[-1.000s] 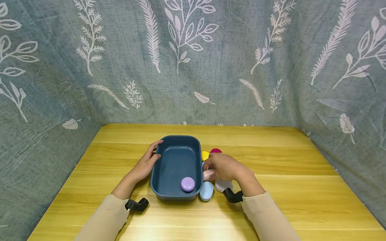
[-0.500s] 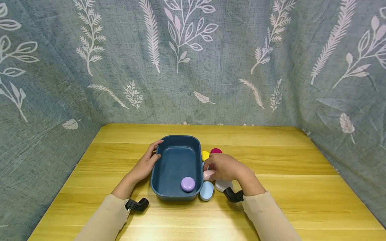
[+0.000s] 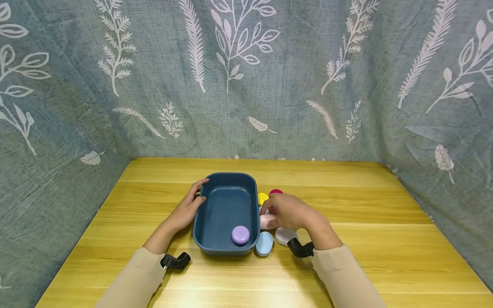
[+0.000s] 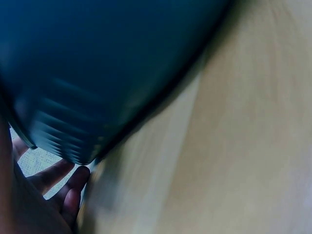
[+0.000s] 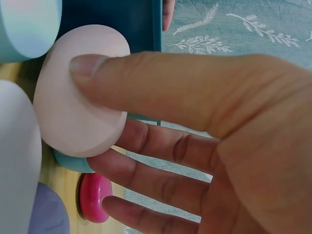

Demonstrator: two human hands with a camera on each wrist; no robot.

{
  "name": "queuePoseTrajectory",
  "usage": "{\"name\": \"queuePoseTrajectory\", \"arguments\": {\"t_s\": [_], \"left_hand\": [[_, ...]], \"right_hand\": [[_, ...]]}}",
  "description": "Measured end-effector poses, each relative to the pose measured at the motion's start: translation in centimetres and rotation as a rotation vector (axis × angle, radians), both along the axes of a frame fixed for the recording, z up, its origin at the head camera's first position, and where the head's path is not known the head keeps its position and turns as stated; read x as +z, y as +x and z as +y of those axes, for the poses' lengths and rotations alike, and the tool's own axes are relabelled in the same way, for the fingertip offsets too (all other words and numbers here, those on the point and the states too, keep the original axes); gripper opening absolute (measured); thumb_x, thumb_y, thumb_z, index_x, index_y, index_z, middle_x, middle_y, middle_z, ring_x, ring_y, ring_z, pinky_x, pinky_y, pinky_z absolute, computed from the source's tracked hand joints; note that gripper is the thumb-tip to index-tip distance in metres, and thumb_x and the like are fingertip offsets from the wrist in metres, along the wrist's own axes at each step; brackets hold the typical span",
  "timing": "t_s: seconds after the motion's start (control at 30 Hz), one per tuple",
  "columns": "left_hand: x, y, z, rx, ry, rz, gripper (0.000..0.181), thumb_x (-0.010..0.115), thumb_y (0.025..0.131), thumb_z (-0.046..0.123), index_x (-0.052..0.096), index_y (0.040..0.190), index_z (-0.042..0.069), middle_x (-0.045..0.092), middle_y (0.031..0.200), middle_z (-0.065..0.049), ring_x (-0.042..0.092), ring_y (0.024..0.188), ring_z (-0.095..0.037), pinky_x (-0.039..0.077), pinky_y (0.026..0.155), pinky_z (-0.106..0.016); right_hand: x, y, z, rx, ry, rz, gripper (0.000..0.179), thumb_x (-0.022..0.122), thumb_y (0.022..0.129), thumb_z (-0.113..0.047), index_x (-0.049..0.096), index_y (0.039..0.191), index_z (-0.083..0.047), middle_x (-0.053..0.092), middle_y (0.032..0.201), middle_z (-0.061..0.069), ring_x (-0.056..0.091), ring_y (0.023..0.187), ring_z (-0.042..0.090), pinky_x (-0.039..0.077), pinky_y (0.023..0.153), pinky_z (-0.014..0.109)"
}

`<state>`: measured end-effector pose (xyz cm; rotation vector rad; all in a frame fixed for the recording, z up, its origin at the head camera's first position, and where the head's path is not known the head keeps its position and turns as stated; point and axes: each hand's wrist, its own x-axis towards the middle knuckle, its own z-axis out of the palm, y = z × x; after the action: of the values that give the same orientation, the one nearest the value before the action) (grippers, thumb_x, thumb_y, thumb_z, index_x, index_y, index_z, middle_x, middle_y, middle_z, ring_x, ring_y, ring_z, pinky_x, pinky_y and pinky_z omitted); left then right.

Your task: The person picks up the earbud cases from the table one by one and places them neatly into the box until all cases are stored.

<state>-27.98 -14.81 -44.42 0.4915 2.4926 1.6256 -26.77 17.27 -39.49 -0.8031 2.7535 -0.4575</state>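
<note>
My left hand [image 3: 188, 209] grips the left wall of a dark blue rectangular bin [image 3: 227, 250], thumb at the rim. In the left wrist view, fingers [image 4: 73, 187] show beyond the bin's corner. Inside the bin, near its front right corner, lies a round purple soap bar [image 3: 240, 235]. Beside the right wall my right hand [image 3: 290, 211] pinches a pale pink oval soap bar [image 5: 80, 122], its thumb on one face and fingers behind. A light blue oval bar [image 3: 264, 244] and a whitish oval bar [image 3: 285, 235] lie nearer me.
Beyond the right hand are a yellow piece [image 3: 262, 199] and a magenta round piece [image 5: 95, 197]. Another light blue piece [image 3: 263, 210] is partly covered by that hand. In the right wrist view a lilac piece [image 5: 48, 212] shows low down. Patterned cloth [image 3: 239, 128] hangs around the wooden table [image 3: 358, 205].
My right hand has shifted slightly away from me and to the right with the pink soap bar, and more of that bar shows. The left hand and the bin stay in place.
</note>
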Motion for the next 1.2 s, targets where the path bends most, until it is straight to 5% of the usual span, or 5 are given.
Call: {"name": "queuePoseTrajectory", "arguments": {"t_s": [0.7, 1.2], "left_hand": [[0.0, 0.2, 0.0, 0.002, 0.012, -0.002, 0.051, 0.036, 0.104, 0.015, 0.023, 0.153, 0.022, 0.027, 0.152, -0.022, 0.034, 0.138, -0.041, 0.033, 0.107, -0.059], [-0.1, 0.0, 0.0, -0.005, 0.013, 0.001, 0.051, 0.036, 0.104, 0.015, 0.023, 0.153, 0.019, 0.025, 0.153, -0.021, 0.031, 0.139, -0.040, 0.033, 0.107, -0.059]], "right_hand": [[0.8, 0.2, 0.4, -0.032, -0.055, 0.005, 0.022, 0.079, 0.080, -0.020, 0.072, 0.101, -0.021, 0.058, 0.097, -0.008, 0.053, 0.081, 0.012, 0.046, 0.077, 0.031], [1.0, 0.0, 1.0, 0.030, -0.074, 0.069, 0.022, 0.076, 0.083, -0.020, 0.072, 0.104, -0.020, 0.061, 0.102, -0.003, 0.060, 0.090, 0.016, 0.048, 0.079, 0.031]]}}
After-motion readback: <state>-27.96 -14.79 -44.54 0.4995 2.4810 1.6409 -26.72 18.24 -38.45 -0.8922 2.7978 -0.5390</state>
